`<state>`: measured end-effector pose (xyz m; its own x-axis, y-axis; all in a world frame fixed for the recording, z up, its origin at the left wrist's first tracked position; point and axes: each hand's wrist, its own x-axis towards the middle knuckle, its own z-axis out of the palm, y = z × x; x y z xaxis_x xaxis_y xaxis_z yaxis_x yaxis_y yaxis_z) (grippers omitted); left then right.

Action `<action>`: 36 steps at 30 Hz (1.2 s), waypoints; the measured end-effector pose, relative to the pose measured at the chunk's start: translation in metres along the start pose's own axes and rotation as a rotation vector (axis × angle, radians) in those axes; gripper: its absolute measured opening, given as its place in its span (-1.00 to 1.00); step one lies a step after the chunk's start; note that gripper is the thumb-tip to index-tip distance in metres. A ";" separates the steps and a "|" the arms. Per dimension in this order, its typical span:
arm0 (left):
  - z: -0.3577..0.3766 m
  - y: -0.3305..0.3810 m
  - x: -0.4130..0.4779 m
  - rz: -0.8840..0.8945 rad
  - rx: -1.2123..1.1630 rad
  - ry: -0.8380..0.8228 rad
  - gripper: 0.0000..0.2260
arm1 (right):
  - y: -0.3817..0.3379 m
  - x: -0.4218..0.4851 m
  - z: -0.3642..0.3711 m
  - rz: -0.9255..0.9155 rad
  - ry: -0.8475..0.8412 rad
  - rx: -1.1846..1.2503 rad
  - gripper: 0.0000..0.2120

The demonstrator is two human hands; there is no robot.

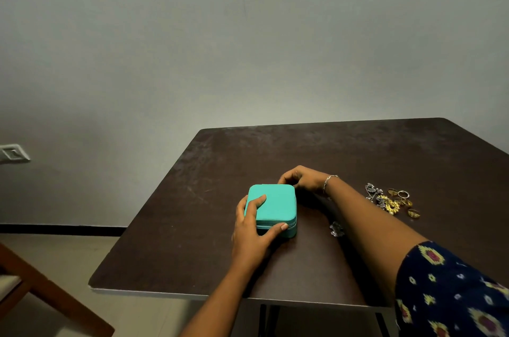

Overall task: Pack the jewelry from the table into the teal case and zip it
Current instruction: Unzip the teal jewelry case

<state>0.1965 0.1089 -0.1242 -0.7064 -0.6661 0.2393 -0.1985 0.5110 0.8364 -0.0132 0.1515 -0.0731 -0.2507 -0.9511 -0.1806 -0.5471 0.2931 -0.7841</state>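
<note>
Left grip (253, 229) clasping one teal case (278, 204), right grip (301, 178) curled behind, hold unclear, one jewelry heap (391, 200)

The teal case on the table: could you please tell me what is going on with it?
A person's left hand grips the closed teal case at its near left corner. The right hand sits at the far right corner, fingers curled, perhaps to unzip it; that is hidden. Gold rings and silver pieces lie loose on the dark table to the right, not yet packed.
</note>
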 end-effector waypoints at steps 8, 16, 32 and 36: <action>-0.002 0.002 0.001 -0.008 0.016 0.000 -0.43 | 0.003 -0.008 0.007 0.011 0.295 -0.081 -0.88; -0.002 0.003 0.001 -0.006 0.038 0.010 -0.43 | 0.005 -0.031 0.020 0.095 0.560 -0.317 -0.90; 0.001 0.005 -0.001 0.023 0.084 0.045 -0.43 | -0.013 -0.105 0.092 0.176 0.703 -0.206 -0.94; 0.001 0.005 -0.001 0.021 0.082 0.042 -0.42 | -0.021 -0.108 0.111 0.133 0.724 -0.163 -0.93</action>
<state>0.1960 0.1130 -0.1203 -0.6820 -0.6764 0.2782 -0.2401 0.5664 0.7884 0.1142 0.2377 -0.1036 -0.7546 -0.6210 0.2123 -0.5726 0.4650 -0.6752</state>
